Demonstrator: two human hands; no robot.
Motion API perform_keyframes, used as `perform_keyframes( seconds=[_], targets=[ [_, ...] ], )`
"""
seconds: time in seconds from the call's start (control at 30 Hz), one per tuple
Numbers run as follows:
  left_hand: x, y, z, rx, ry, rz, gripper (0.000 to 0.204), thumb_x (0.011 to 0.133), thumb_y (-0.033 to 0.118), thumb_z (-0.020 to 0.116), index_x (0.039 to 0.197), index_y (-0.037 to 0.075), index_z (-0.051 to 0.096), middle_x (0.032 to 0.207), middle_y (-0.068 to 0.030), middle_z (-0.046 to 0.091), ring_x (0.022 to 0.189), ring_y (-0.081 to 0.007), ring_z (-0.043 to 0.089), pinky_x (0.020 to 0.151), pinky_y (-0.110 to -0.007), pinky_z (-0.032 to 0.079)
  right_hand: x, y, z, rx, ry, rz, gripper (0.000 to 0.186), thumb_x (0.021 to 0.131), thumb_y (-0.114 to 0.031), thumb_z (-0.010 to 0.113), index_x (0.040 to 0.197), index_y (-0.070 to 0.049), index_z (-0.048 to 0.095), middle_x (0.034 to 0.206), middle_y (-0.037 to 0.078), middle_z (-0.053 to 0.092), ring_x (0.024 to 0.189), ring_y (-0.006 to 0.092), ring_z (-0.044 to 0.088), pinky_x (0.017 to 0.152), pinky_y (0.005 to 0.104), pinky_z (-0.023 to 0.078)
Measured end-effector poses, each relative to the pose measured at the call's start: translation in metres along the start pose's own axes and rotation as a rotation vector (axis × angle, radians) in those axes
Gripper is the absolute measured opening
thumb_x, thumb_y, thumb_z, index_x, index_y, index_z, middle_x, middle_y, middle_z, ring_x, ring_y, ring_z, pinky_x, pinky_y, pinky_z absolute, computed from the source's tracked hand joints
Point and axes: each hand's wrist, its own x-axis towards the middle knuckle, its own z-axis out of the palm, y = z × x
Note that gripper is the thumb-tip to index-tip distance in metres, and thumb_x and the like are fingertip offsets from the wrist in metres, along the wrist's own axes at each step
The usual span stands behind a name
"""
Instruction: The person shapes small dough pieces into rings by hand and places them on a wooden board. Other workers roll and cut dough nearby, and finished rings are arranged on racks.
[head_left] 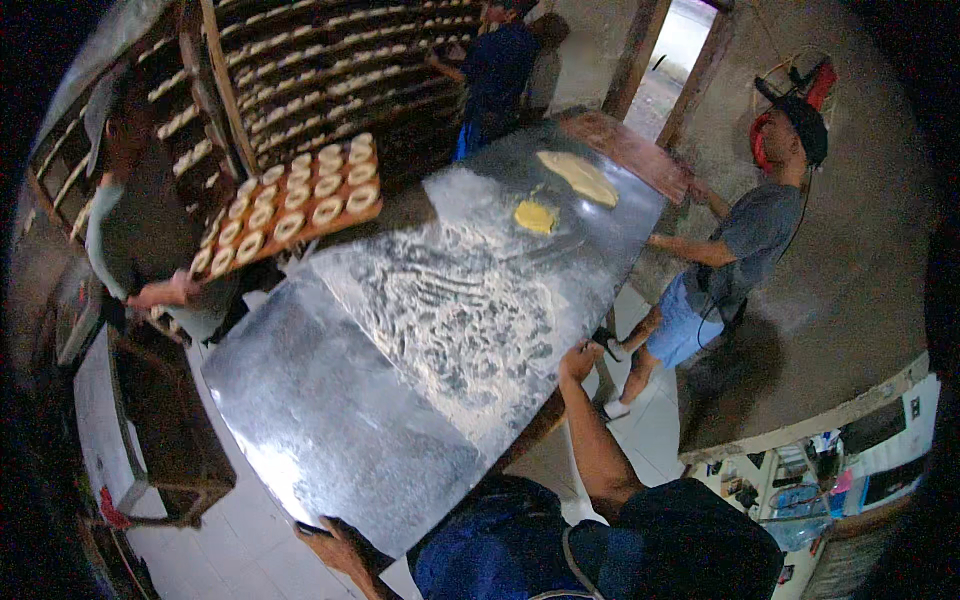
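Observation:
A long metal-topped table [340,400] runs away from me, its middle thickly dusted with white flour [470,325]. My left hand [335,548] is at the table's near left corner, fingers stretched out along the edge and holding nothing I can see. At the right-hand edge, my right hand [578,362] is closed on the table's rim, its fingertips partly hidden. Farther up the top lie a flattened, pale yellow sheet of dough [580,178] and a smaller deep-yellow lump [537,216], both out of reach of my hands.
On the left a person [150,215] holds a wooden tray [290,238] of ring-shaped dough pieces. Another person [755,235] stands at the far right, hands by a reddish-brown board [630,150]. A third person [495,80] faces racks [330,80] of dough pieces.

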Motion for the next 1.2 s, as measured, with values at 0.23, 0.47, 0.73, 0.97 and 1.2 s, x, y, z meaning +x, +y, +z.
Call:
perform_keyframes(
  seconds=[0.23, 0.47, 0.73, 0.97, 1.2],
  targets=[
    [0.006, 0.027, -0.014, -0.014, -0.041, -0.091, 0.059, 0.091, 0.039, 0.049, 0.129, -0.003, 0.035, 0.114, -0.0311, 0.052, 0.103, -0.0464, 0.051, 0.085, -0.048, 0.041, -0.013, -0.001, -0.003, 0.006, 0.052, -0.015, 0.061, 0.093, -0.043, 0.042, 0.128, 0.007, 0.039, 0.116, 0.027, 0.056, 0.102, 0.0412, 0.057, 0.086, 0.0446, 0.046],
    [0.041, 0.028, -0.011, 0.145, -0.115, -0.241, 0.069, 0.089, 0.058, 0.036, 0.112, -0.006, 0.049, 0.093, -0.0338, 0.059, 0.089, -0.0497, 0.056, 0.076, -0.054, 0.042, -0.022, -0.03, -0.015, 0.089, -0.038, 0.056, 0.054, 0.093, -0.034, 0.042, 0.126, 0.009, 0.041, 0.127, 0.027, 0.048, 0.109, 0.0362, 0.054, 0.09, 0.0456, 0.043],
    [0.048, 0.022, 0.0, 0.207, -0.065, -0.19, 0.07, 0.089, 0.055, 0.038, 0.117, -0.01, 0.047, 0.096, -0.0343, 0.059, 0.093, -0.0492, 0.055, 0.08, -0.053, 0.042, -0.02, -0.021, -0.015, 0.016, 0.008, -0.04, 0.057, 0.093, -0.031, 0.042, 0.132, 0.008, 0.029, 0.115, 0.028, 0.055, 0.101, 0.0403, 0.058, 0.085, 0.0459, 0.046],
    [0.044, 0.025, -0.002, 0.066, -0.13, -0.131, 0.075, 0.09, 0.059, 0.035, 0.114, -0.01, 0.048, 0.093, -0.0327, 0.059, 0.089, -0.0486, 0.055, 0.078, -0.052, 0.042, -0.027, -0.003, -0.023, 0.337, -0.047, 0.164, 0.043, 0.092, -0.041, 0.047, 0.108, 0.0, 0.047, 0.103, 0.017, 0.054, 0.096, 0.0337, 0.053, 0.084, 0.0442, 0.04],
    [0.043, -0.034, 0.011, 0.009, -0.162, -0.128, 0.078, 0.089, 0.062, 0.035, 0.117, -0.01, 0.045, 0.094, -0.0329, 0.059, 0.087, -0.0471, 0.057, 0.071, -0.05, 0.044, -0.065, 0.164, -0.046, 0.084, -0.138, -0.338, 0.033, 0.088, -0.028, 0.057, 0.11, -0.005, 0.047, 0.092, 0.01, 0.056, 0.075, 0.0225, 0.056, 0.064, 0.0358, 0.049]
  ],
)
